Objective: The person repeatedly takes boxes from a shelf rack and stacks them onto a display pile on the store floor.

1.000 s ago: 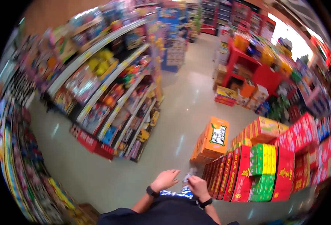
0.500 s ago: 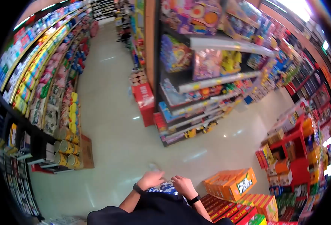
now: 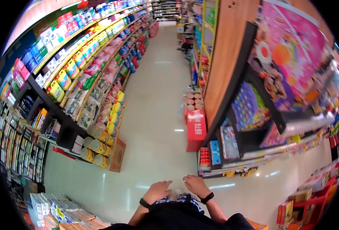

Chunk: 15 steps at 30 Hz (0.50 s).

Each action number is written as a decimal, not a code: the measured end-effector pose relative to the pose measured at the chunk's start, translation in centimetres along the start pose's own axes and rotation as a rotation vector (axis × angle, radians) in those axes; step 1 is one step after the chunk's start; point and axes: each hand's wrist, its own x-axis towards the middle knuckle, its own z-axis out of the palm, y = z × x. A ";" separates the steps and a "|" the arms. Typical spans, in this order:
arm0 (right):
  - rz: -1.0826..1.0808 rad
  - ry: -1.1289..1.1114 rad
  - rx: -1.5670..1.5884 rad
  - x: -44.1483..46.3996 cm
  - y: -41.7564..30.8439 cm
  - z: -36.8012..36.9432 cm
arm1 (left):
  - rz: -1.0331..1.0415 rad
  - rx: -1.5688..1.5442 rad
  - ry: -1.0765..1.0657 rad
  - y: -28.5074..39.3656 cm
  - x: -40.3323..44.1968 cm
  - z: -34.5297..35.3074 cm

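Observation:
My left hand (image 3: 158,193) is held low in front of my body, fingers stretched inward and apart, with nothing visible in it. Opposite it, my right hand (image 3: 197,186) is also open, its fingers slightly bent toward the left one. A gap separates the two hands. Below them shows blue-and-white patterned cloth (image 3: 183,197) at the hem of my dark top (image 3: 173,216). Each wrist wears a dark band. A small pale shape between the hands is too blurred to name.
An aisle floor (image 3: 150,115) runs ahead. Shelves of bottles and packs (image 3: 71,69) line the left, with yellow tins (image 3: 99,147) at their end. On the right are a red box (image 3: 195,130) and a toy shelf (image 3: 250,153). Stacked cartons (image 3: 58,209) stand at lower left.
My view has swung left toward the aisle, so the shelves shift right in view. The orange cartons at right have nearly left the view. My hands have moved slightly farther apart.

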 end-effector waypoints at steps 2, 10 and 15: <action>-0.060 -0.022 0.051 4.0 0.5 -0.2 | -0.029 -0.067 0.050 -2.4 0.7 -0.6; -0.075 -0.146 0.007 20.2 2.3 1.5 | -0.069 -0.342 -0.097 -14.4 10.9 -4.3; -0.079 -0.094 0.088 30.6 1.2 -1.4 | 0.118 -0.137 0.207 -18.1 17.5 -15.2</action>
